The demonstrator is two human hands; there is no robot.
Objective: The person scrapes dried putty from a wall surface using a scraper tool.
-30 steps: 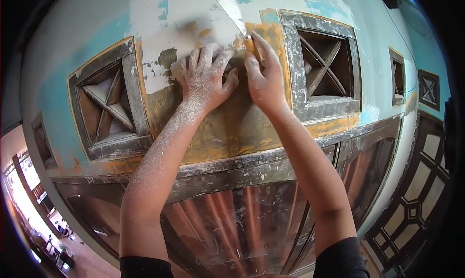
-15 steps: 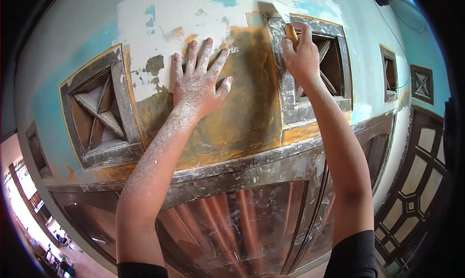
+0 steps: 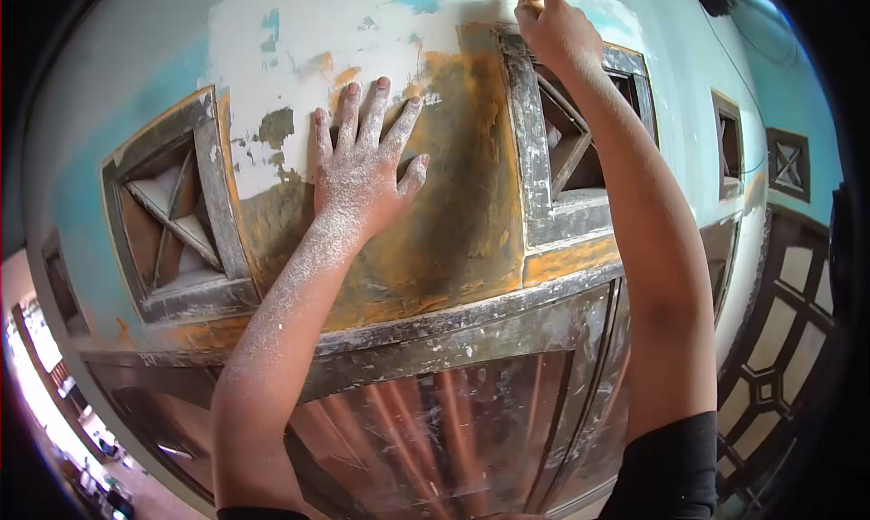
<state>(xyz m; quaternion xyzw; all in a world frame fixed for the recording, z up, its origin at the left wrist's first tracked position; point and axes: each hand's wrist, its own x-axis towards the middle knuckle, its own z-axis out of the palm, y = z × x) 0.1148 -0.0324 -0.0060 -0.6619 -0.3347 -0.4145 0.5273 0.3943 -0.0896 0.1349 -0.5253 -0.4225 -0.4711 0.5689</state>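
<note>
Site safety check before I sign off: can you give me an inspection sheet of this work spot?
Surface: turquoise wall with a white filler patch over orange-brown bare areas.
Job's things: orange-handled scraper, blade mostly out of frame.
Clutter: nothing seen.
Hands: left hand, dusted white, flat and open on the wall; right hand raised, shut on the scraper.
Cables: nothing seen.
Surroundings: grey-framed square left vent and right vent, both with crossed bars; grey ledge; glass panes below.
</note>
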